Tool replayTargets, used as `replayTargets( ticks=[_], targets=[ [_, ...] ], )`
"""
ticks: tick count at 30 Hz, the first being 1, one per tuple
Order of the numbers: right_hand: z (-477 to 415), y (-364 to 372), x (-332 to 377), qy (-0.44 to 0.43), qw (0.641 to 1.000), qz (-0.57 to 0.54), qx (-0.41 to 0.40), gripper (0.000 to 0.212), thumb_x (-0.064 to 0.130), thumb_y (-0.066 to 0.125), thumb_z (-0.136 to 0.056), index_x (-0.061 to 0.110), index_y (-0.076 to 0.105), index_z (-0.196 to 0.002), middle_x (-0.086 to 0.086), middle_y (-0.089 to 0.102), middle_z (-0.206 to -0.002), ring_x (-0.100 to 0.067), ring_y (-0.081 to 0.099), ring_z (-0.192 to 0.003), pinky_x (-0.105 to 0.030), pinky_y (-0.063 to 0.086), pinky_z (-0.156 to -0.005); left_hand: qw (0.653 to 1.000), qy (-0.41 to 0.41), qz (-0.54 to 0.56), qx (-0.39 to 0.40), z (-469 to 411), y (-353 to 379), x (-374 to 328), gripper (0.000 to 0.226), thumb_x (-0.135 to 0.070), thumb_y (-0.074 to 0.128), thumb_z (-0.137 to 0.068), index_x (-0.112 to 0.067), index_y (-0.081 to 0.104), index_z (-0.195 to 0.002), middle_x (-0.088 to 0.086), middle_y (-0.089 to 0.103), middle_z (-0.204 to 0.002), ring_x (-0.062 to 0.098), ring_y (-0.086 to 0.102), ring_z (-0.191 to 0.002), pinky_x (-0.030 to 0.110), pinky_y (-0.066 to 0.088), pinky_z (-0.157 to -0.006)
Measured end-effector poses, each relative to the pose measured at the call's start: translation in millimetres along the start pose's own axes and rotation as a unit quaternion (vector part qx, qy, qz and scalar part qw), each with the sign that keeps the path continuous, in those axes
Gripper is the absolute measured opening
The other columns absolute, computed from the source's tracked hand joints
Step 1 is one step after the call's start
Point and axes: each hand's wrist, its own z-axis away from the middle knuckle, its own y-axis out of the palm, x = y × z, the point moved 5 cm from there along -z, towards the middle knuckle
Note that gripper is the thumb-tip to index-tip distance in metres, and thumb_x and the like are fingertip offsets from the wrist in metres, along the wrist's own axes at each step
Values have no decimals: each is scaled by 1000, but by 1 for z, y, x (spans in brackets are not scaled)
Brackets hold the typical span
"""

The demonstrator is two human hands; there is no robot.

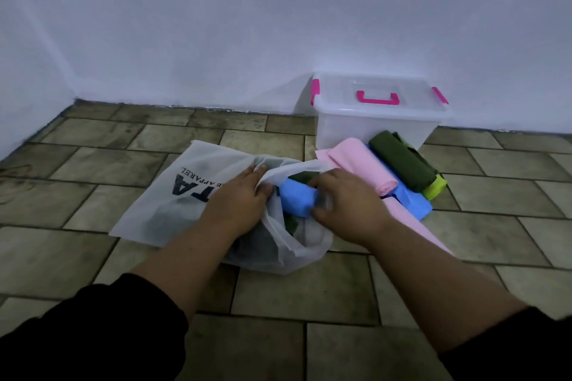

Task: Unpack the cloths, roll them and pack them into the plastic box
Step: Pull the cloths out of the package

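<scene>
Sleeves [93, 328] offscreen; bag [148, 204] contents murky.

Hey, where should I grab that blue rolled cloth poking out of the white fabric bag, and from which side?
Take the blue rolled cloth around its exposed middle, coming from the right. It lies across the open mouth of the white fabric bag, whose edge covers its left end; its right end sticks out.
</scene>
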Motion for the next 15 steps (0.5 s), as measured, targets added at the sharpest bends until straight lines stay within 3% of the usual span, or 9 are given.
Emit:
replayTargets(
  ticks=[2, 7, 12, 15],
  targets=[
    [-6, 22, 2, 38, 996, 4, 75, 53, 43, 67, -75, 30, 49, -123, 0, 54, -120, -19, 55, -102, -34, 45, -87, 1000, 3, -2, 3, 2, 0, 0, 51, -50, 29, -97, -35, 26, -146, -8, 26, -155, 21, 35, -135, 42, 32, -105],
    [-6, 34, 7, 56, 996, -57, 49, 37, 36, 69, -71, 30, 46, -100, 2, 54, -109, -17, 54, -93, -33, 46, -79, 1000, 14, -10, -11, 11, 1, 1, 53, -51, 29, -97, -34, 26, -146, -6, 26, -155, 19, 29, -138, 40, 27, -109],
    [27, -4, -13, 76, 991, -89, -60, 31, 25, 73, -65, 23, 55, -90, 3, 53, -90, -18, 53, -82, -36, 45, -68, 1000, -1, -6, -8, 8, 4, 5, 53, -51, 28, -97, -34, 26, -147, -6, 24, -156, 19, 27, -140, 40, 25, -110],
    [74, -34, -43, 133, 975, -47, -169, 37, 21, 76, -59, 29, 55, -89, 8, 50, -86, -13, 50, -72, -29, 37, -57, 1000, -6, -23, 1, 3, 7, 6, 53, -51, 25, -97, -33, 24, -147, -4, 23, -156, 21, 26, -140, 43, 24, -111]
  ],
)
